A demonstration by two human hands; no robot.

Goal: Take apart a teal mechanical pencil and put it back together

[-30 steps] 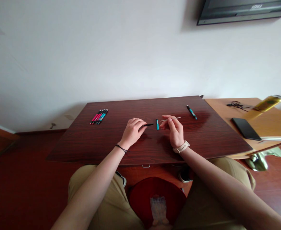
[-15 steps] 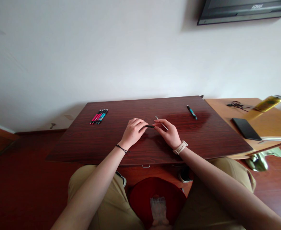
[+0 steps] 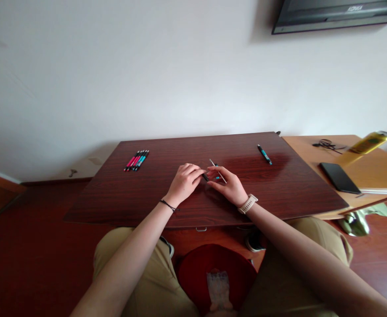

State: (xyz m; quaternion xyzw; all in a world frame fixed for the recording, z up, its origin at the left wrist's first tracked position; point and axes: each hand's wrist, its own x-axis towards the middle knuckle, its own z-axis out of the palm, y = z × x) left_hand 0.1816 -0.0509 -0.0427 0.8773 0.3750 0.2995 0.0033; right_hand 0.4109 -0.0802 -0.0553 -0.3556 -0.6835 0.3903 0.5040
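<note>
My left hand (image 3: pixel 187 179) pinches a short black pen part (image 3: pixel 205 177) over the middle of the dark wooden table (image 3: pixel 167 211). Just to its right, my right hand (image 3: pixel 230 185) has a thin white refill (image 3: pixel 217 171) lying across its curled fingers. Small blue and dark bits (image 3: pixel 217 177) show between the right thumb and fingers; whether they are held or on the table is unclear. Several pink and blue pens (image 3: pixel 136 161) lie side by side at the left. One blue and black pen (image 3: pixel 264 155) rests alone at the right.
On the lighter desk at the right are a black phone (image 3: pixel 339 178), a dark cable (image 3: pixel 328 145) and a yellow can (image 3: pixel 371 142). A red stool (image 3: pixel 193 268) stands between the knees, below the table's front edge. A screen (image 3: pixel 341 15) hangs on the wall.
The black part has tilted, and the right fingertips have come off its right end. The white refill has shifted slightly left with my right hand. Blue bits now show between the right fingers.
</note>
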